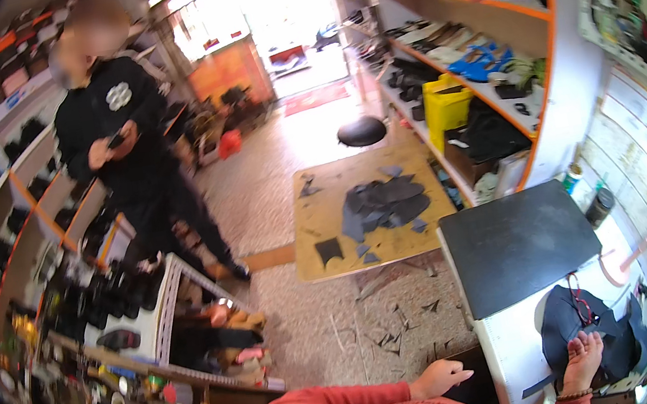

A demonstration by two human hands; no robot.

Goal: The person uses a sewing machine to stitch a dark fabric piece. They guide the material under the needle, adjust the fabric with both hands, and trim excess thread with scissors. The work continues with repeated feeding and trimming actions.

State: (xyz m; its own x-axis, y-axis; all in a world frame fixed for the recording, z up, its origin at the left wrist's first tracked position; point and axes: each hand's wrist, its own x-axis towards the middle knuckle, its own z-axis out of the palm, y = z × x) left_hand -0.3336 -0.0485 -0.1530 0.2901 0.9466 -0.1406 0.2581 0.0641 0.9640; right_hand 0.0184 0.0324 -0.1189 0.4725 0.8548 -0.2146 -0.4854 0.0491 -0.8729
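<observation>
My right hand (583,361), with a beaded bracelet at the wrist, rests on a heap of dark navy pieces (559,325) on the white worktop at lower right. Its palm faces up; its fingers are extended and slightly bent. Just beyond the fingertips lies a thin red-rimmed loop (582,303), too small to identify surely. My left hand (440,378) is closed, knuckles forward, near the worktop's left edge, with nothing visible in it. Both arms wear red sleeves. A narrow dark strip (537,387) lies left of my right hand.
A black board (519,247) covers the worktop's far part. Beyond stands a low yellow-brown table (315,229) bearing dark cut pieces (383,203); scraps (395,334) litter the floor. A person (123,140) holding a phone stands at left. Shoe shelves (464,23) line the right.
</observation>
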